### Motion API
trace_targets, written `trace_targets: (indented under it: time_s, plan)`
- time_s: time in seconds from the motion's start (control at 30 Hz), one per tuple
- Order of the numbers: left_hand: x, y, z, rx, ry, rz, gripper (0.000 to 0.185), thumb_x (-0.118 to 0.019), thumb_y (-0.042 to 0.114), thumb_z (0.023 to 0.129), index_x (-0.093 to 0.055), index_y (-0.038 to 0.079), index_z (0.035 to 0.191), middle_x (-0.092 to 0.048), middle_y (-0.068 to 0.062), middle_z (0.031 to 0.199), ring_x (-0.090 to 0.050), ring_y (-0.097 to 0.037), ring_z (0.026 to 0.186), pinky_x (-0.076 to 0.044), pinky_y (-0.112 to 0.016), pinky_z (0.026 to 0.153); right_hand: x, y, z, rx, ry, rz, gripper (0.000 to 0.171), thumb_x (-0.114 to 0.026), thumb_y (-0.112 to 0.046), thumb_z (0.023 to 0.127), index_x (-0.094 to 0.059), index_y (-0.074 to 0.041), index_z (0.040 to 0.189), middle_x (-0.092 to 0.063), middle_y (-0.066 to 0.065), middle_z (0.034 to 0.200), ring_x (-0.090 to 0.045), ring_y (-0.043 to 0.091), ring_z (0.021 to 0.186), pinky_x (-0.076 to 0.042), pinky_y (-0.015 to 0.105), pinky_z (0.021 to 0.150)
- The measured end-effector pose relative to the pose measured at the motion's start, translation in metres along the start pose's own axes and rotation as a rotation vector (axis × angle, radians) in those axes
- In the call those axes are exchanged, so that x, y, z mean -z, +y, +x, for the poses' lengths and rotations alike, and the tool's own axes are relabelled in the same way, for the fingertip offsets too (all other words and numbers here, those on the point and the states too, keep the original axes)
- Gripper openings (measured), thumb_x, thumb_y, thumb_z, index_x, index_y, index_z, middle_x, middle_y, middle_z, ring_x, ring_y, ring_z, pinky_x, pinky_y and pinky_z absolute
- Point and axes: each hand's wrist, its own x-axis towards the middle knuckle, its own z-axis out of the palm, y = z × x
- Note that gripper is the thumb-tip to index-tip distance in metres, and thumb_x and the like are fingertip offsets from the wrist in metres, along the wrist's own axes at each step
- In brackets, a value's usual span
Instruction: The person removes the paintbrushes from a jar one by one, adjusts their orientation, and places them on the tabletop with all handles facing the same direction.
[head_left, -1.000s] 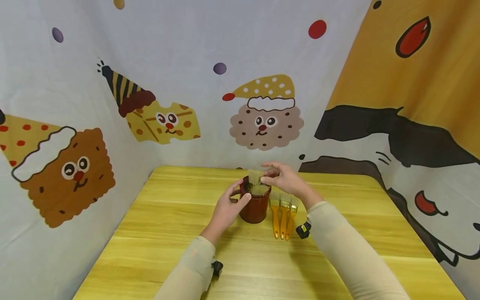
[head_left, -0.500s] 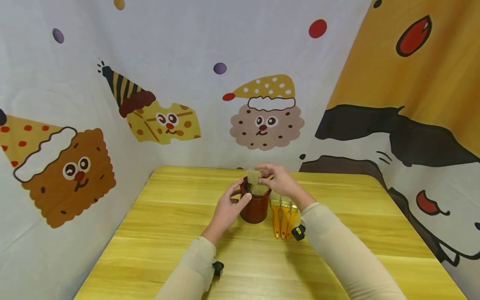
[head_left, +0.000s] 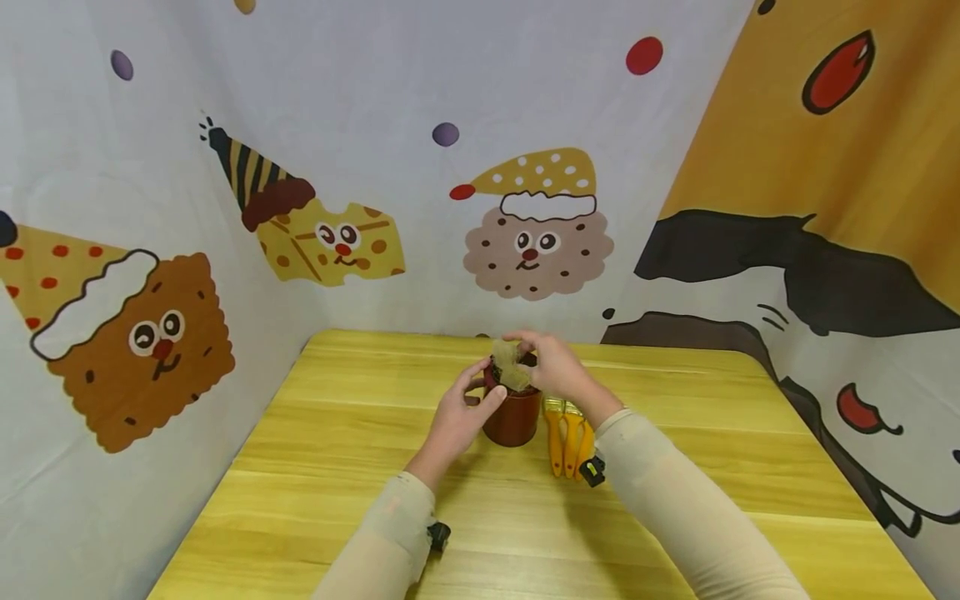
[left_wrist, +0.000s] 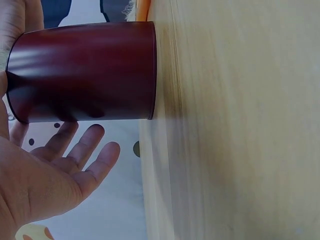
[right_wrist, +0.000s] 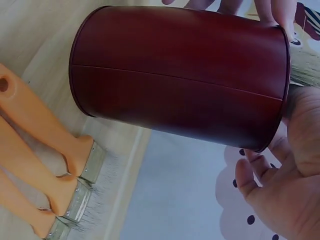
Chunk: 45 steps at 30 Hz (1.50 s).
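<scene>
A maroon cylindrical cup (head_left: pixel 512 421) stands upright on the table. Pale tan tufts (head_left: pixel 506 357), which look like brush bristles, rise from its mouth; what lies deeper inside is hidden. My left hand (head_left: pixel 459 412) holds the cup near its rim from the left, thumb on the near side. In the left wrist view, its other fingers hang loosely beside the wall. With thumb and fingers, my right hand (head_left: pixel 558 367) pinches the bristles at the cup's mouth. Tan bristles (right_wrist: pixel 305 66) also show past the rim in the right wrist view.
Three paintbrushes (head_left: pixel 570 437) with orange handles lie side by side to the right of the cup, bristles pointing away. The wooden table (head_left: pixel 345 417) meets a cartoon-printed cloth (head_left: pixel 420 304) at its back edge.
My right hand has moved slightly left and down over the cup, closer onto the bristles, which lean and shift with it. My left hand keeps its place on the cup.
</scene>
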Motion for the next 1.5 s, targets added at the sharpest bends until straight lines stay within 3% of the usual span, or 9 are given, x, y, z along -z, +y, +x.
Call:
trace_targets:
  time_s: [0.1,0.23,0.33,0.57,0.8,0.93,1.13,1.3,1.5]
  plan:
    - [0.0,0.0,0.0,-0.002,-0.001,0.002,0.062,-0.066,0.068,0.098,-0.043,0.057,0.156,-0.058,-0.002,0.155,-0.064,-0.032,0.126,-0.056,-0.051,0.102,0.0,-0.004,-0.001,-0.001,0.013,-0.076,0.06,-0.075,0.003,0.096,-0.061,-0.017,0.151,-0.079,0.01,0.114,-0.074,0.032,0.106,-0.062,0.048,0.092]
    - [0.001,-0.001,0.0,-0.008,-0.004,0.001,0.063,-0.065,0.066,0.099,-0.044,0.054,0.157,-0.059,-0.004,0.155,-0.064,-0.031,0.122,-0.057,-0.05,0.098,-0.002,-0.01,-0.001,0.012,-0.001,-0.261,0.073,-0.082,-0.003,0.09,-0.057,-0.02,0.156,-0.08,0.012,0.119,-0.073,0.037,0.112,-0.058,0.057,0.101]
    - [0.001,-0.002,0.0,-0.007,-0.005,0.003,0.064,-0.065,0.066,0.099,-0.043,0.052,0.158,-0.06,-0.004,0.155,-0.065,-0.031,0.12,-0.058,-0.05,0.096,-0.004,-0.013,0.0,0.007,-0.028,-0.334,0.078,-0.086,-0.01,0.089,-0.053,-0.021,0.159,-0.077,0.015,0.125,-0.071,0.041,0.113,-0.054,0.061,0.106]
    - [0.001,0.0,-0.001,0.005,-0.007,0.009,0.065,-0.065,0.069,0.098,-0.043,0.054,0.157,-0.06,-0.003,0.155,-0.064,-0.033,0.121,-0.058,-0.051,0.095,-0.006,-0.013,0.002,-0.005,-0.029,-0.268,0.078,-0.083,-0.003,0.089,-0.052,-0.016,0.159,-0.076,0.017,0.124,-0.074,0.035,0.099,-0.061,0.053,0.094]
    - [0.0,0.001,0.0,0.01,0.002,0.014,0.065,-0.065,0.07,0.098,-0.043,0.055,0.157,-0.06,-0.002,0.154,-0.064,-0.031,0.121,-0.058,-0.051,0.097,-0.004,-0.014,0.0,-0.008,-0.024,-0.224,0.08,-0.076,0.008,0.089,-0.05,-0.017,0.16,-0.076,0.014,0.096,-0.061,0.024,0.067,-0.053,0.039,0.068]
    - [0.0,0.0,0.0,0.006,-0.001,0.02,0.063,-0.066,0.068,0.098,-0.042,0.056,0.156,-0.059,-0.003,0.155,-0.064,-0.03,0.121,-0.058,-0.05,0.098,0.0,-0.014,0.0,-0.016,-0.01,-0.164,0.079,-0.073,0.011,0.091,-0.049,-0.018,0.161,-0.075,0.013,0.091,-0.066,0.024,0.07,-0.054,0.036,0.065]
    - [0.0,-0.001,0.0,0.002,0.0,0.021,0.061,-0.065,0.068,0.098,-0.042,0.059,0.155,-0.058,-0.002,0.155,-0.064,-0.029,0.122,-0.058,-0.051,0.098,0.016,-0.014,0.002,0.002,0.056,-0.047,0.071,-0.078,-0.007,0.098,-0.047,-0.017,0.161,-0.078,0.01,0.094,-0.073,0.019,0.076,-0.061,0.037,0.07]
    - [0.001,0.0,-0.001,0.001,-0.001,0.023,0.06,-0.066,0.064,0.1,-0.042,0.058,0.155,-0.059,-0.003,0.155,-0.064,-0.031,0.124,-0.057,-0.053,0.101,0.036,-0.014,-0.001,0.005,0.114,0.031,0.072,-0.079,-0.014,0.099,-0.045,-0.018,0.162,-0.081,0.013,0.098,-0.073,0.018,0.07,-0.061,0.04,0.071]
    - [0.0,0.0,-0.002,0.01,0.001,0.025,0.06,-0.066,0.062,0.101,-0.043,0.057,0.156,-0.06,-0.003,0.153,-0.064,-0.03,0.122,-0.057,-0.052,0.101,0.066,-0.017,-0.009,-0.026,0.201,0.067,0.068,-0.076,-0.017,0.101,-0.043,-0.023,0.161,-0.081,0.013,0.099,-0.074,0.023,0.076,-0.058,0.042,0.072]
